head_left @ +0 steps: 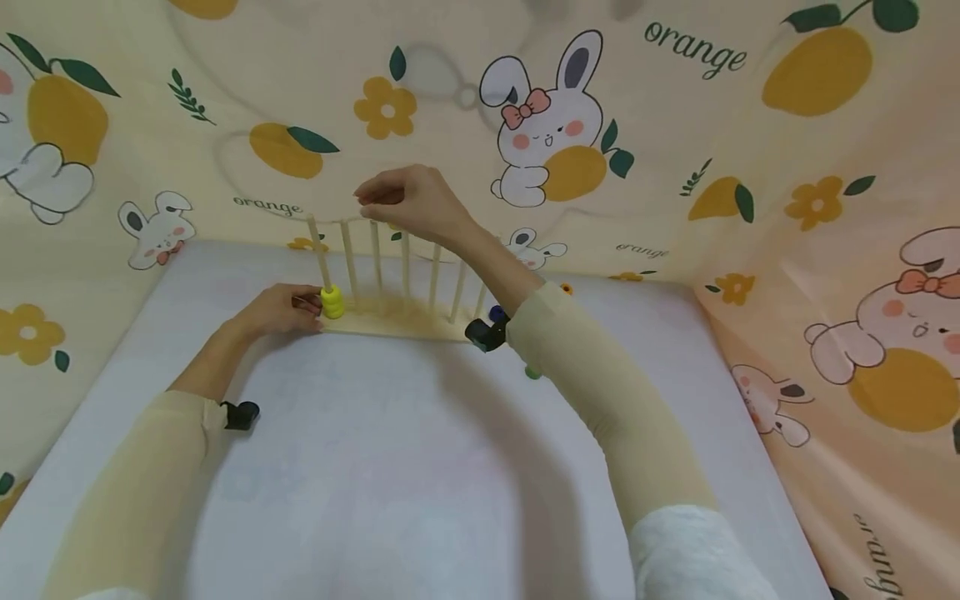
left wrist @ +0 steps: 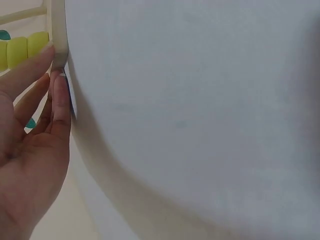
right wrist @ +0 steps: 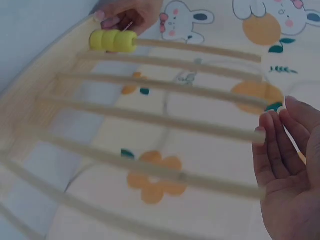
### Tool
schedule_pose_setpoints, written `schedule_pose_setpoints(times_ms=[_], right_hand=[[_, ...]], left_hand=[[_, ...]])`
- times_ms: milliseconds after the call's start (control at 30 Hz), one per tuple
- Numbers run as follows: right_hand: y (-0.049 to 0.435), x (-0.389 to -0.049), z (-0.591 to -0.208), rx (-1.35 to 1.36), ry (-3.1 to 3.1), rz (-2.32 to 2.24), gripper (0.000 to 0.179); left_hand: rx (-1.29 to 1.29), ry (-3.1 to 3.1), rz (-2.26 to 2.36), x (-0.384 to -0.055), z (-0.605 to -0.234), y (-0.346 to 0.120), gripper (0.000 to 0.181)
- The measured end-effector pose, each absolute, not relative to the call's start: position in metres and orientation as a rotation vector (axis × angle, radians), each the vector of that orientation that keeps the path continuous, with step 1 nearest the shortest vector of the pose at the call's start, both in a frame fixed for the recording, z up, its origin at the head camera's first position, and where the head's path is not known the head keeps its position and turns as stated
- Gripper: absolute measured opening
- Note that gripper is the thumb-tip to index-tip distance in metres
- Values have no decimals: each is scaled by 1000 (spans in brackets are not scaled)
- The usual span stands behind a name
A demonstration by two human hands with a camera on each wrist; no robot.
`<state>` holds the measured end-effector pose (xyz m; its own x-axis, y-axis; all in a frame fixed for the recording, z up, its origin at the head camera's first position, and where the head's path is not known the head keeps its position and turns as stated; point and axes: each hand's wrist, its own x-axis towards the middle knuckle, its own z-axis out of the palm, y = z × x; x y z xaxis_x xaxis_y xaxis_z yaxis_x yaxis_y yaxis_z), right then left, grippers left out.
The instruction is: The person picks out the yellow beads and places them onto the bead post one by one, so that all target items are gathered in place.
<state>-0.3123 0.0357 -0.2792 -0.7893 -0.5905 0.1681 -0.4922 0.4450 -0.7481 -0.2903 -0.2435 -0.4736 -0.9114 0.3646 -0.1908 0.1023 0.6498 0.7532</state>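
A wooden peg rack (head_left: 390, 327) stands far back on the white table (head_left: 352, 467); the left hand (head_left: 279, 310) pinches its left end by rounded yellow beads (head_left: 332, 302); the right hand (head_left: 420, 202), loosely bent, hovers empty above.

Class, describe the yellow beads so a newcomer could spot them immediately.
On the white surface stands a pale wooden base with a row of upright rods. At its left end, beside the left hand, yellow beads sit low on the end rod. Their yellow stands out: the other visible rods are bare.
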Motion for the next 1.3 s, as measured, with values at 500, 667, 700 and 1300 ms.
schedule_pose_setpoints(times_ms=[500, 667, 700, 1300], right_hand=[[109, -307, -292, -867, 2649, -1391, 26], [126, -303, -293, -858, 2674, -1411, 25], [130, -302, -294, -846, 2679, -1412, 26], [188, -284, -304, -613, 2740, -1447, 28]], left_hand=[[349, 2526, 1127, -285, -470, -240, 74], [342, 2508, 1142, -285, -471, -239, 76], [340, 2510, 1142, -285, -472, -239, 76], [332, 2490, 1201, -284, -476, -238, 74]])
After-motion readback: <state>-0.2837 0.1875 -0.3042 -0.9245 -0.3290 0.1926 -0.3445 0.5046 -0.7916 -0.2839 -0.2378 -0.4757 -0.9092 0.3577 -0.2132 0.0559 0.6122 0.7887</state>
